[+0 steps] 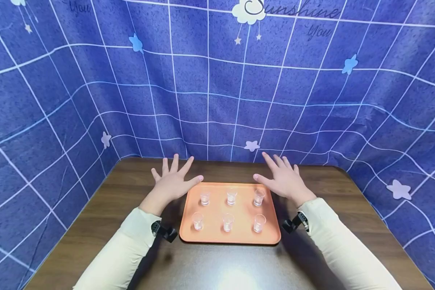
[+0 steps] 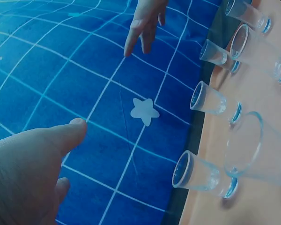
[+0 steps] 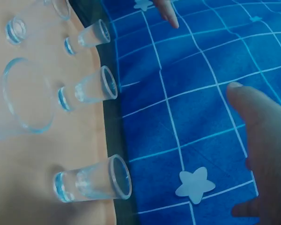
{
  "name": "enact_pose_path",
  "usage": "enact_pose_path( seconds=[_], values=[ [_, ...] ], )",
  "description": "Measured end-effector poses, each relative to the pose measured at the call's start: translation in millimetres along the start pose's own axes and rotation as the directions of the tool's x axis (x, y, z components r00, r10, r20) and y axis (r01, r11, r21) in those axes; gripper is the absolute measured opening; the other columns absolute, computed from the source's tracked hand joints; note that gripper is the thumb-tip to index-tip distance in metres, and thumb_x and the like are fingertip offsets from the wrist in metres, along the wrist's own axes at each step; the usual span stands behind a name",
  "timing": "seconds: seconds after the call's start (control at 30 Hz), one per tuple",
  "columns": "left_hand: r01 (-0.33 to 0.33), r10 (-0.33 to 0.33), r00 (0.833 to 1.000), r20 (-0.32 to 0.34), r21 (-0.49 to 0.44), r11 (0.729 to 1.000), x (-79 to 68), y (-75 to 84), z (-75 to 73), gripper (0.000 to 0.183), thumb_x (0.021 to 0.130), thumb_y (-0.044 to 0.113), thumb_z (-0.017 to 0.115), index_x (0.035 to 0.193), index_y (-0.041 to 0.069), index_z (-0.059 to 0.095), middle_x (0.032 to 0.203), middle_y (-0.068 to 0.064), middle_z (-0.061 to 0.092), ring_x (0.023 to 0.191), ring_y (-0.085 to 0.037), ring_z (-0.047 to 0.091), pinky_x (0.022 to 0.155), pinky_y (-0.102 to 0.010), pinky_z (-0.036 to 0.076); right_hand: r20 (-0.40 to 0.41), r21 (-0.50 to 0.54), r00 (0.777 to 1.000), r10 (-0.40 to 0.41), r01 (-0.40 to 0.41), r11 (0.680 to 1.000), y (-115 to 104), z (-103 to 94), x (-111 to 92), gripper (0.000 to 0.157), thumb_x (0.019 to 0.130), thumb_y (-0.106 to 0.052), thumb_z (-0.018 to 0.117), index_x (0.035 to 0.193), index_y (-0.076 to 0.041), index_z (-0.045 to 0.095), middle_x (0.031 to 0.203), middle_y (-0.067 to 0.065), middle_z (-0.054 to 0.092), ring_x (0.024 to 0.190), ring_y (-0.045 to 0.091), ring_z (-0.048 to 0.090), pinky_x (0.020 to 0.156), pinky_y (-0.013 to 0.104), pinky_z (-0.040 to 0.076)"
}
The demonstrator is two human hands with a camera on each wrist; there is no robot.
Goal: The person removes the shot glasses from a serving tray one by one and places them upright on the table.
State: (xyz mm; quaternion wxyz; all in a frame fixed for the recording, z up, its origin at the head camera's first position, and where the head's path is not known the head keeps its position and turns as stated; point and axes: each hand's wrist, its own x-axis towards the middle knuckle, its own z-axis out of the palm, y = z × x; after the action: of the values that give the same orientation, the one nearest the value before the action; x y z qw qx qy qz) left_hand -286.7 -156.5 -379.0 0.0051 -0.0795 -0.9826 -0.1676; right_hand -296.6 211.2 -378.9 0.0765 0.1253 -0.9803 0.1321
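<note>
An orange tray (image 1: 214, 237) lies on the table with several small clear glasses standing upright on it in two rows. My left hand (image 1: 172, 183) is spread above the tray's back left corner, its thumb reaching over the rim near the back left glass (image 1: 205, 198). Held out the same way, my right hand (image 1: 284, 179) is by the back right corner, closest to the back right glass (image 1: 259, 197). Both hands hold nothing and have straight fingers. The left wrist view shows the left thumb (image 2: 61, 136) apart from the glasses; the right thumb (image 3: 253, 103) is likewise apart in the right wrist view.
The brown wooden table (image 1: 130, 181) extends around the tray on all sides. A blue curtain (image 1: 217, 104) with white grid lines and stars hangs behind and along both sides. Black wrist cameras sit on both wrists, the left camera (image 1: 164, 231) near the tray's left edge.
</note>
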Motion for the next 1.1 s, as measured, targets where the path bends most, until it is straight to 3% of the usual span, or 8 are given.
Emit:
enact_pose_path(
  seconds=[0.3,0.47,0.6,0.83,1.1],
  values=[
    [-0.008,0.008,1.000,-0.022,-0.029,1.000,6.6,-16.0,13.3,0.091,0.090,0.085,0.031,0.163,0.035,0.015,0.168,-0.020,-0.002,0.150,-0.051,-0.013,0.104,-0.080,-0.014,-0.120,0.081,0.991,-0.064,0.074,0.994,16.5,15.9,0.4,0.088,0.093,-0.069,0.053,0.162,-0.021,0.026,0.155,0.019,0.044,0.143,0.048,0.035,0.110,0.070,0.025],
    [-0.030,0.028,0.998,-0.050,-0.044,0.999,9.4,-29.1,29.1,0.089,0.091,0.083,0.032,0.163,0.033,0.018,0.168,-0.023,0.006,0.150,-0.053,-0.005,0.106,-0.080,-0.010,-0.211,0.142,0.971,-0.111,0.143,0.979,30.7,35.3,0.5,0.083,0.093,-0.058,0.061,0.158,-0.014,0.035,0.149,0.019,0.051,0.136,0.043,0.046,0.111,0.059,0.034],
    [-0.031,0.028,0.999,-0.044,-0.061,0.998,11.3,-41.5,45.9,0.089,0.091,0.084,0.031,0.163,0.034,0.019,0.168,-0.022,0.008,0.150,-0.054,-0.001,0.107,-0.080,-0.008,-0.250,0.214,0.963,-0.098,0.154,0.965,40.0,51.2,0.1,0.078,0.092,-0.052,0.066,0.156,-0.014,0.039,0.145,0.018,0.056,0.132,0.040,0.051,0.109,0.055,0.039],
    [-0.002,0.003,1.000,0.008,-0.096,0.995,10.0,-59.0,70.8,0.077,0.098,0.070,0.041,0.163,0.033,0.021,0.167,-0.023,0.011,0.149,-0.056,0.005,0.106,-0.081,-0.004,-0.239,0.428,0.970,-0.041,0.143,0.892,47.4,75.1,-3.3,0.074,0.092,-0.039,0.071,0.155,-0.016,0.040,0.139,0.019,0.060,0.132,0.041,0.050,0.108,0.059,0.037],
    [0.020,-0.014,0.999,0.050,-0.120,0.993,3.7,-69.0,87.8,0.075,0.099,0.067,0.043,0.162,0.032,0.023,0.167,-0.023,0.011,0.149,-0.057,0.005,0.106,-0.081,-0.004,-0.226,0.565,0.974,-0.030,0.156,0.810,51.3,94.4,-7.3,0.071,0.093,-0.030,0.073,0.154,-0.021,0.039,0.137,0.019,0.061,0.131,0.040,0.052,0.110,0.058,0.036]
  ],
)
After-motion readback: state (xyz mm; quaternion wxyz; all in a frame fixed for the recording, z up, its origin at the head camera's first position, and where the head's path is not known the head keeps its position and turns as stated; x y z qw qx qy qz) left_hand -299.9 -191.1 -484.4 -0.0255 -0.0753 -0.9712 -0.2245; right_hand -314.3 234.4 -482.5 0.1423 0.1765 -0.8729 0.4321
